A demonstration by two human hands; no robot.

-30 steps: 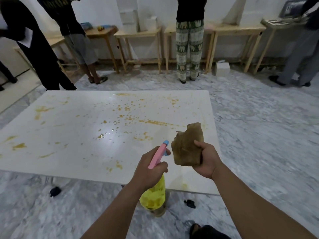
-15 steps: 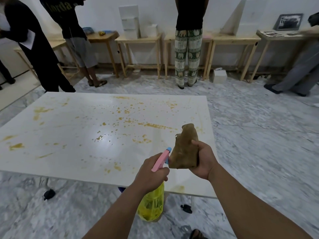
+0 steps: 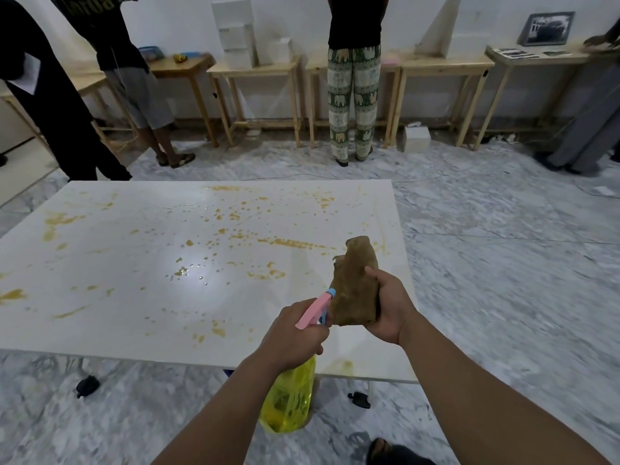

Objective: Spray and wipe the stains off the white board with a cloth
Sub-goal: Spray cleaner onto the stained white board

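Observation:
A large white board (image 3: 141, 263) lies flat and low in front of me, spattered with yellow-brown stains and a few water droplets near its middle. My left hand (image 3: 292, 340) grips a yellow spray bottle (image 3: 290, 401) with a pink trigger head, held over the board's near edge. The nozzle points at a crumpled brown cloth (image 3: 355, 286). My right hand (image 3: 391, 307) holds that cloth upright, just right of the nozzle and above the board's near right corner.
Several people stand beyond the board's far side, one at the far left (image 3: 50, 105) close to its corner. Wooden tables (image 3: 255, 68) with white boxes line the back wall. A marble floor (image 3: 503, 280) surrounds the board. My foot (image 3: 392, 453) shows at the bottom.
The spray nozzle and the cloth have come closer together, from a small gap to nearly touching. The view has tilted up a little, showing more of the room.

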